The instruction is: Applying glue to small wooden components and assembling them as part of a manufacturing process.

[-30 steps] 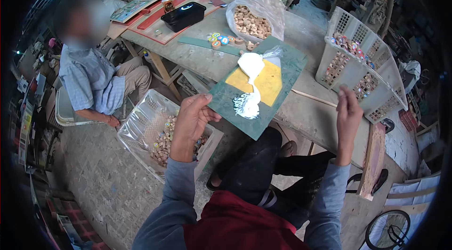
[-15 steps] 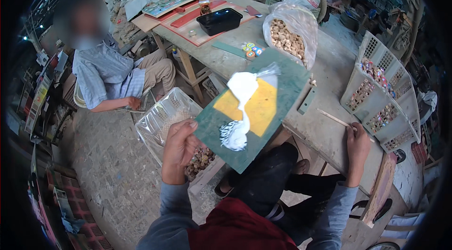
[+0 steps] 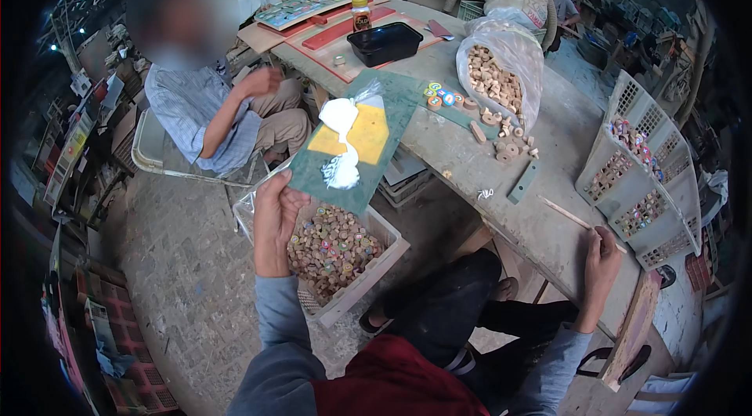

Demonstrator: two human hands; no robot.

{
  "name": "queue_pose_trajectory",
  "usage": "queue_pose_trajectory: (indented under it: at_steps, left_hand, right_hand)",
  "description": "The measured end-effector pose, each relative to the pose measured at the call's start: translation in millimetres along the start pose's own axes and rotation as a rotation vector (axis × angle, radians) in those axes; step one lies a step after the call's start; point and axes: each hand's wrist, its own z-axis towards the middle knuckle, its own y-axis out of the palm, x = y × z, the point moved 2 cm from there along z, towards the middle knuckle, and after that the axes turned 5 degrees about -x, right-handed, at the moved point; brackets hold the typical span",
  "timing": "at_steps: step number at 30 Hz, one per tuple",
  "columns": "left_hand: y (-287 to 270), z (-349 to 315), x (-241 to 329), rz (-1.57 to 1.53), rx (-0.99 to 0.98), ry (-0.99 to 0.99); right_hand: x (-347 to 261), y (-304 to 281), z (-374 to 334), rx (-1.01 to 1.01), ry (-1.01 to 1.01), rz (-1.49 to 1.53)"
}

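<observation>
My left hand (image 3: 276, 212) grips the lower left corner of a green board (image 3: 398, 112), holding it tilted in the air. The board carries a yellow patch (image 3: 370, 134) and a thick smear of white paste (image 3: 340, 116). Under it stands a pale plastic crate (image 3: 362, 273) full of small round wooden pieces (image 3: 333, 251), some with coloured faces. At the table's right edge, my right hand (image 3: 600, 263) is closed around a thin wooden stick (image 3: 565, 211). Near the stick lies a small green strip (image 3: 523, 182).
On the table (image 3: 548, 134) are a plastic bag (image 3: 513, 48) spilling wooden pieces (image 3: 493, 81), several coloured discs (image 3: 442, 96), a black tub (image 3: 385, 44) and a jar (image 3: 361, 15). A tall crate (image 3: 666, 181) stands right. Another person (image 3: 188, 103) sits at left.
My left hand has moved the board left and away from me, uncovering the loose wooden pieces on the table and more of the crate. The other person has raised a hand.
</observation>
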Motion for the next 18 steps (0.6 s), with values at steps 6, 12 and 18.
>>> queue_pose_trajectory:
  at_steps: [6, 12, 18]
  left_hand:
    - [8, 37, -18, 0.013, -0.002, -0.034]
    - [16, 41, -32, 0.004, 0.020, -0.025]
    - [19, 36, -33, 0.034, 0.035, 0.007]
  right_hand:
    - [-12, -2, -2, -0.060, 0.082, -0.005]
    - [-9, -1, -2, -0.074, 0.093, 0.036]
    - [-2, 1, 0, -0.071, 0.086, 0.019]
